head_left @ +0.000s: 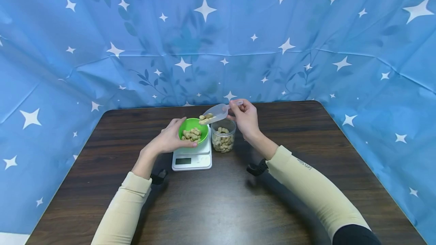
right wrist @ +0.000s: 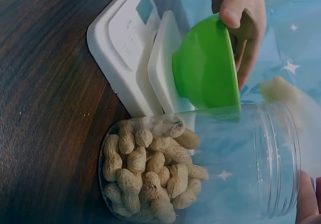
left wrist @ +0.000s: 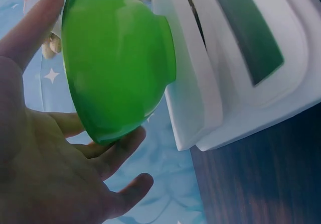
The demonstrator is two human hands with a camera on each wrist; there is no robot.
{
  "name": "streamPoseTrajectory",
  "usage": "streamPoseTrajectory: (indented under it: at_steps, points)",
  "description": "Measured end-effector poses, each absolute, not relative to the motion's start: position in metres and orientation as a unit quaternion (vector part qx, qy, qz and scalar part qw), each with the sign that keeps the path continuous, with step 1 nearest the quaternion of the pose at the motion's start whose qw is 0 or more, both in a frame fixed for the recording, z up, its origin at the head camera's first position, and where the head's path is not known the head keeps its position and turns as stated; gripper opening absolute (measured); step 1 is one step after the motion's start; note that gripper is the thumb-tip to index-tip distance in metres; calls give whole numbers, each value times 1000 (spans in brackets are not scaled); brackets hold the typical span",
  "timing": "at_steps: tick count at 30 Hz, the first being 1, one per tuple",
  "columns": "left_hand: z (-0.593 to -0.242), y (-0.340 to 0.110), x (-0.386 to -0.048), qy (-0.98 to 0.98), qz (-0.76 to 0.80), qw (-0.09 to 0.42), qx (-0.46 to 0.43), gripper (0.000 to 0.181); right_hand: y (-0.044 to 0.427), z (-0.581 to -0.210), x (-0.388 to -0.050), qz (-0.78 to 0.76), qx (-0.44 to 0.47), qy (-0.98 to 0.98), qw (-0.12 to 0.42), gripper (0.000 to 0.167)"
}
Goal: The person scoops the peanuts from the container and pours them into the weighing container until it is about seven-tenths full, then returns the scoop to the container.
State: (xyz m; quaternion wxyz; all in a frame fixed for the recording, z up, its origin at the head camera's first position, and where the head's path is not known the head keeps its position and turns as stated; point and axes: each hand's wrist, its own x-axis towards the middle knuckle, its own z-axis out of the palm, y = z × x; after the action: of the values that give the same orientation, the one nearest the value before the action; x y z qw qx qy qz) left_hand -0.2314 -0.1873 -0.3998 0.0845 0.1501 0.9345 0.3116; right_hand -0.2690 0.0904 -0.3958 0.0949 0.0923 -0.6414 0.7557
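Note:
A green bowl (head_left: 195,121) with peanuts (head_left: 191,135) in it stands on the plate of a white kitchen scale (head_left: 192,163). My left hand (head_left: 171,138) holds the bowl by its rim, thumb on the near side and fingers round the far side, as the left wrist view shows. My right hand (head_left: 246,118) pinches the handle of a translucent scoop (head_left: 219,112). The scoop carries several peanuts and tilts toward the bowl, its lip over the bowl's right rim. Below the scoop, a clear jar (right wrist: 228,161) partly filled with unshelled peanuts (right wrist: 150,171) stands right of the scale.
The dark wooden table (head_left: 218,207) stretches out toward the front and both sides. A blue curtain (head_left: 218,41) with white stars hangs behind its back edge. Small crumbs lie on the wood near the scale in the right wrist view.

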Motion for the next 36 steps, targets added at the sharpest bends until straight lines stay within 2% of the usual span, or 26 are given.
streamPoseTrajectory:
  at_steps: [10,27,36]
  points:
    - [-400,-187,-232,936,307,81,149,117,85,-391,-268,735,164,-649,105,23]
    - [-401,-186,-232,935,314,69,149,119,112,-374,-265,705,180,-675,126,27]
    - [-397,-178,-235,928,342,29,147,113,131,-370,-267,679,172,-702,130,27]
